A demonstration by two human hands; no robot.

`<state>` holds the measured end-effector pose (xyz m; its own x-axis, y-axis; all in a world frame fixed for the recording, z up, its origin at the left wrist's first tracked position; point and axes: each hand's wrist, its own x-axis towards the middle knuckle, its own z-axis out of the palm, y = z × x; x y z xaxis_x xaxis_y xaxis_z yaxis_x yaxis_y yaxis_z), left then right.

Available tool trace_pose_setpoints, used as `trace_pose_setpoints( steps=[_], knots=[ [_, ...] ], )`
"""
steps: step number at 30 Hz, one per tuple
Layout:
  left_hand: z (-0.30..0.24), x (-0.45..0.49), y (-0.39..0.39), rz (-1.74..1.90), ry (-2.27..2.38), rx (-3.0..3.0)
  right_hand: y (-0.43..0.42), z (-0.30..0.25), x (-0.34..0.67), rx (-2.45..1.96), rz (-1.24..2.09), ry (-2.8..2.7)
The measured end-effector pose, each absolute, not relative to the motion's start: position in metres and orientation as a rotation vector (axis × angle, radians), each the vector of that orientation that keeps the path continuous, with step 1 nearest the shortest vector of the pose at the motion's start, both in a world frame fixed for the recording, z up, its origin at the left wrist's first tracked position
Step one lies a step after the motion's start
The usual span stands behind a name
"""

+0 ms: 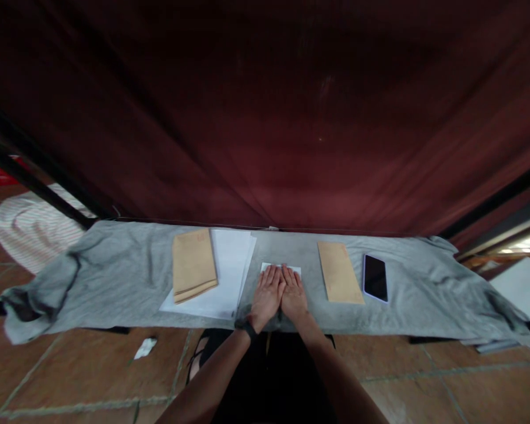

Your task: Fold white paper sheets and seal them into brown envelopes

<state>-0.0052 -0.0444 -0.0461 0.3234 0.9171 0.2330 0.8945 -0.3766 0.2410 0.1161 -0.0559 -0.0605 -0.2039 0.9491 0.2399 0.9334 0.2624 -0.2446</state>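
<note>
The left hand [266, 297] and right hand [294, 300] lie flat, side by side, grasping nothing, atop a small white paper [296, 269] on grey cloth [128, 271]. I'd press evenly outward, clear of that tan rectangular envelope [340, 272].

L hand [267, 295] & R hand [294, 297] flat, palms down, side by side, touching. Fingers [271, 275] pointing fwd. Forearms [212, 374] angled inward.

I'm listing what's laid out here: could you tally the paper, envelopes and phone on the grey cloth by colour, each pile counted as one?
Brown: 2 (envelope pile, separate envelope)
White: 2 (sheet pile, centre paper)
Black, purple-edged: 1 (phone)
Total: 5
</note>
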Motion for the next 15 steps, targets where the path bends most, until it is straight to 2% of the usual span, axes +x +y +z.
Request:
trace_pose_setpoints(
  steps=[6, 15],
  knots=[
    [-0.056, -0.001, -0.045, 0.453, 1.808, 2.452, -0.058, -0.063, 0.121, -1.760, 0.025, -2.162],
    [-0.066, -0.005, -0.047, 0.396, 1.967, 2.401, -0.066, -0.085, 0.147, -1.832, -0.245, -2.029]
  ],
)
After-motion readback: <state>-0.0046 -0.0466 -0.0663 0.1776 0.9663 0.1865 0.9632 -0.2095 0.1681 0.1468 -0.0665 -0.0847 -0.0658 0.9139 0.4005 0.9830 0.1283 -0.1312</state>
